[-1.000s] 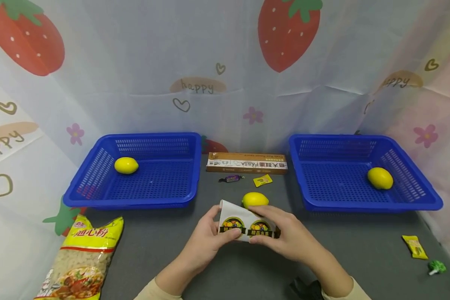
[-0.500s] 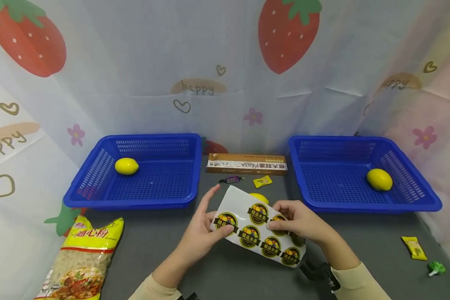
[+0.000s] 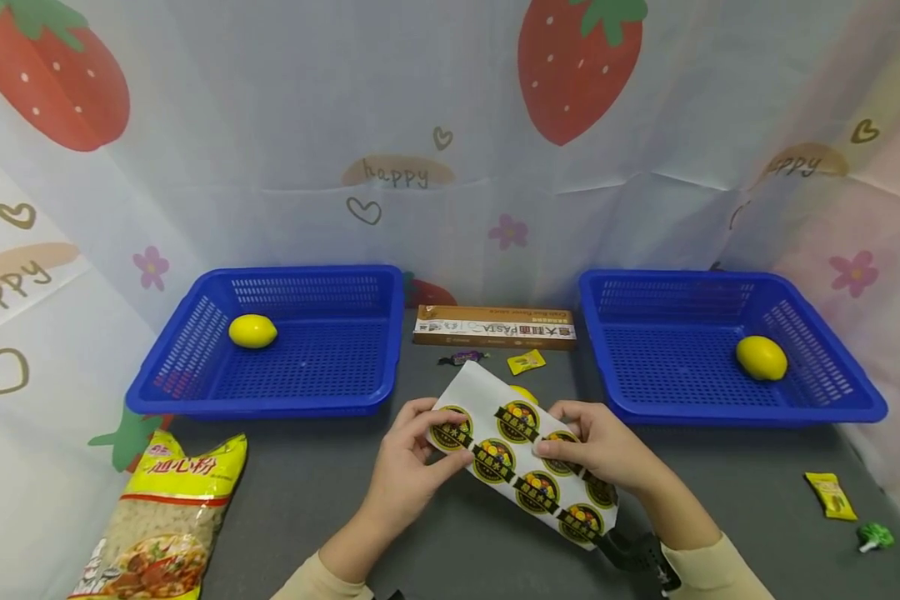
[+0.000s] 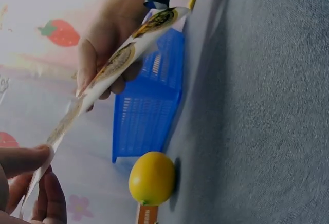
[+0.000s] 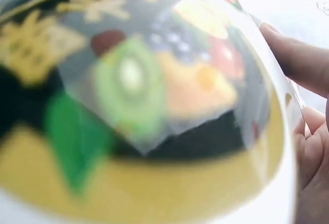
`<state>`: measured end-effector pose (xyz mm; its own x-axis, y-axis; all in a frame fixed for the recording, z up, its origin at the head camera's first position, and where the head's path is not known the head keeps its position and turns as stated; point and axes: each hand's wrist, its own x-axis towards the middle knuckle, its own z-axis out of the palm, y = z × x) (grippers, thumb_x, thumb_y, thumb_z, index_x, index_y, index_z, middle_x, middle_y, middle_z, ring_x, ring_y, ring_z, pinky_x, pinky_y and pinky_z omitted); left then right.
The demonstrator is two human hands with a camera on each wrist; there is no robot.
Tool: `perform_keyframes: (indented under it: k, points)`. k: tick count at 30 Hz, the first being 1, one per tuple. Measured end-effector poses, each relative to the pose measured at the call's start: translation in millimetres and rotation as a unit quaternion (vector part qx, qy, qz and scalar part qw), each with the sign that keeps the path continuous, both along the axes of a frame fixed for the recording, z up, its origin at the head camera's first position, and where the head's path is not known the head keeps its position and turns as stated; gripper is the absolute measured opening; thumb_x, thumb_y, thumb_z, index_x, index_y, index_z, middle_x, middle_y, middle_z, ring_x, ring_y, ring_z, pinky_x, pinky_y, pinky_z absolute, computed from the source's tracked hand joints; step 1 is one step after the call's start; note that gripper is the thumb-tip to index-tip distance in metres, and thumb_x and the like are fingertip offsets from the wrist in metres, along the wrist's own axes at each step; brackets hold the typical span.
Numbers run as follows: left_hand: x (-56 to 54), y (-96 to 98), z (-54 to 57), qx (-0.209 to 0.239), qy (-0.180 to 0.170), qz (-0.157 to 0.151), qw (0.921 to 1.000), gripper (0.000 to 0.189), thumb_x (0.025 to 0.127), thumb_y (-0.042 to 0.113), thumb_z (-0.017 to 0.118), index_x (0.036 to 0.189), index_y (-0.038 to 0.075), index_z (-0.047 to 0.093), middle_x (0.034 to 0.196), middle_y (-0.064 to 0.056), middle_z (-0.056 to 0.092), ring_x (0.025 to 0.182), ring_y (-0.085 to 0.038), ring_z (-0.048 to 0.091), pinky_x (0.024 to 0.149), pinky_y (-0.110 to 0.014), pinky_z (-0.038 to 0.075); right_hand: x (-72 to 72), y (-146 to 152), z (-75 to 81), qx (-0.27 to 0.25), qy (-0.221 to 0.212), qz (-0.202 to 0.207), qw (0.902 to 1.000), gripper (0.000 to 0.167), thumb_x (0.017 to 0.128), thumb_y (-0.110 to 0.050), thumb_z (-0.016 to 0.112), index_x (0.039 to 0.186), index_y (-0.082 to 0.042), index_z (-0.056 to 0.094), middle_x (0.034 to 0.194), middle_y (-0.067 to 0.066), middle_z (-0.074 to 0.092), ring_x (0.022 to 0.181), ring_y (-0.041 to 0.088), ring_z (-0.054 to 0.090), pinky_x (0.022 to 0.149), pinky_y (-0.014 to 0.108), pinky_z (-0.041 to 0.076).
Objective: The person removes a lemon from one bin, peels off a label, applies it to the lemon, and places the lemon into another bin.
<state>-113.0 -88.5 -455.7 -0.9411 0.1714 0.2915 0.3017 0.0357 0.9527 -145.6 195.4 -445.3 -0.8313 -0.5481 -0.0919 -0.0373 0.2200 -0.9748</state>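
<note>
Sheet [image 3: 516,467]: raised between both hands above the tabletop [image 3: 307,471], opened out since a second ago, when it was folded over
Left hand [image 3: 407,471]: index finger, lifted half a second ago, now bent beside the thumb over an end sticker [image 3: 453,435], perhaps to work there
Right hand [image 3: 603,446]: pinches the upper edge
Lemon [image 4: 151,176]: whole in left wrist view, mostly screened in head view
</note>
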Motion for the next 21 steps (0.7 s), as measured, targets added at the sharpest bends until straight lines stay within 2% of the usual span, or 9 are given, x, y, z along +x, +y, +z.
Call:
perform_keyframes:
  k: [5, 8, 10, 12, 14, 17, 21]
  points:
    - [1.4, -0.2, 3.3, 0.012, 0.014, -0.022, 0.9996, 0.054, 0.075, -0.002, 0.086, 0.126, 0.003, 0.067, 0.129, -0.019, 0.05, 0.111, -0.024, 0.061, 0.091, -0.022, 0.056, 2.6, -1.9, 0.3, 0.001, -0.006, -0.014, 0.9999, 0.023, 0.095, -0.02, 0.072, 0.1, -0.001, 0.06, 0.077, 0.014, 0.075, 0.063, 0.034, 0.074, 0.053, 0.048, 0.06]
    - [1.7, 0.0, 4.6, 0.024, 0.025, -0.029, 0.999, 0.052, 0.076, -0.003, 0.086, 0.124, 0.002, 0.068, 0.126, -0.019, 0.053, 0.111, -0.024, 0.062, 0.091, -0.023, 0.056, 4.0, -2.0, 1.4, -0.002, -0.005, -0.015, 0.9999, 0.023, 0.094, -0.019, 0.072, 0.1, 0.0, 0.059, 0.076, 0.014, 0.075, 0.063, 0.033, 0.074, 0.053, 0.048, 0.06]
    - [1.9, -0.2, 4.2, 0.013, 0.049, -0.02, 0.9985, 0.044, 0.077, -0.001, 0.085, 0.118, 0.003, 0.071, 0.123, -0.017, 0.057, 0.108, -0.021, 0.064, 0.087, -0.023, 0.058, 4.5, -1.8, 2.1, -0.004, -0.002, -0.012, 0.9999, 0.024, 0.095, -0.018, 0.072, 0.1, 0.001, 0.059, 0.075, 0.013, 0.075, 0.063, 0.031, 0.074, 0.053, 0.046, 0.06]
    - [2.3, -0.5, 3.2, -0.009, 0.092, -0.005, 0.9957, 0.035, 0.078, 0.001, 0.085, 0.111, 0.004, 0.074, 0.119, -0.015, 0.06, 0.105, -0.019, 0.066, 0.084, -0.025, 0.059, 4.9, -1.6, 2.9, -0.009, 0.001, -0.009, 0.9999, 0.023, 0.095, -0.016, 0.072, 0.1, 0.002, 0.058, 0.074, 0.012, 0.075, 0.062, 0.029, 0.074, 0.052, 0.044, 0.06]
    - [2.3, -0.8, 1.8, -0.044, 0.149, 0.017, 0.9878, 0.028, 0.079, 0.004, 0.085, 0.106, 0.006, 0.076, 0.116, -0.013, 0.063, 0.099, -0.018, 0.068, 0.08, -0.026, 0.061, 5.3, -1.6, 4.1, -0.017, 0.005, -0.005, 0.9998, 0.023, 0.096, -0.014, 0.071, 0.1, 0.004, 0.058, 0.074, 0.011, 0.075, 0.062, 0.027, 0.074, 0.052, 0.044, 0.06]
    - [1.4, -0.8, -0.6, -0.089, 0.221, 0.045, 0.9701, 0.026, 0.08, 0.006, 0.085, 0.104, 0.008, 0.077, 0.114, -0.013, 0.064, 0.089, -0.018, 0.071, 0.074, -0.026, 0.061, 5.7, -1.3, 5.3, -0.025, 0.005, -0.003, 0.9997, 0.021, 0.096, -0.013, 0.069, 0.101, 0.004, 0.058, 0.075, 0.011, 0.075, 0.062, 0.027, 0.074, 0.052, 0.043, 0.06]
    - [-0.8, -0.6, -4.0, -0.116, 0.275, 0.073, 0.9515, 0.025, 0.08, 0.006, 0.085, 0.103, 0.01, 0.077, 0.114, -0.013, 0.064, 0.076, -0.015, 0.072, 0.07, -0.023, 0.059, 5.8, -1.9, 5.5, -0.031, 0.0, 0.001, 0.9995, 0.02, 0.097, -0.013, 0.069, 0.102, 0.003, 0.058, 0.076, 0.011, 0.076, 0.063, 0.027, 0.074, 0.052, 0.043, 0.06]
